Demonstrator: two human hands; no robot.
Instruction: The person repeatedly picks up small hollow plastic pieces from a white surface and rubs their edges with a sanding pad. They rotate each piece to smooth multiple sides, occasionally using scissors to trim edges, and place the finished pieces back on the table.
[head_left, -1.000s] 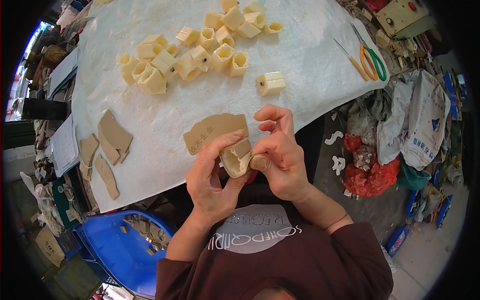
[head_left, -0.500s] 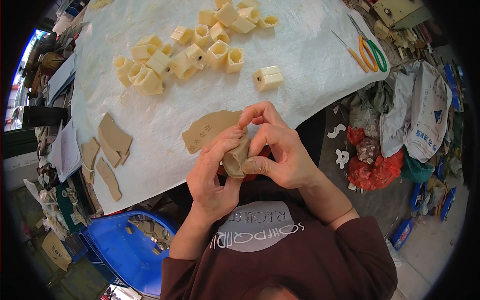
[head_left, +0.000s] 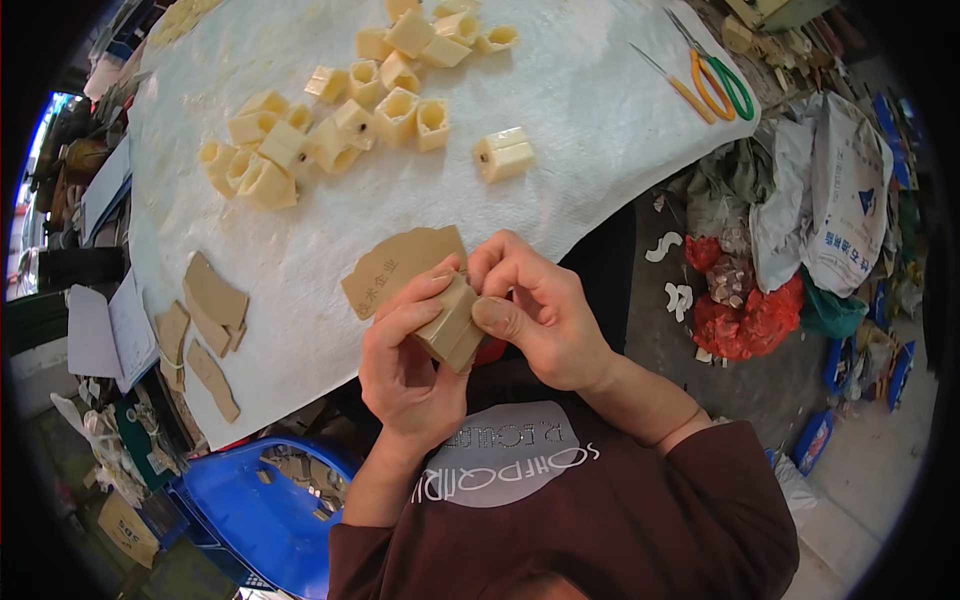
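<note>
My left hand [head_left: 408, 362] wraps around a tan, faceted hollow piece [head_left: 454, 322], tilted above the table's near edge. The thumb and fingers of my right hand [head_left: 545, 318] press together at the piece's right side. Whether they pinch a part of it is hard to see, as the fingertips cover that spot. Just beyond my hands a flat brown sheet [head_left: 405, 265] with a scalloped edge and printing lies on the white cover. Farther off, a single pale yellow hollow block [head_left: 504, 154] rests on its side.
Several similar yellow blocks [head_left: 396, 115] are grouped on the white table cover [head_left: 560, 80]. Brown scraps [head_left: 212, 300] lie at left. A thin pointed tool [head_left: 688, 98] and scissors [head_left: 735, 92] sit at far right. A blue basin [head_left: 240, 505] stands below left; bags [head_left: 745, 325] are at right.
The tan piece has turned, so its closed, faceted outside now shows instead of its hollow opening. My right fingers have shifted along its side. The whole view has moved slightly.
</note>
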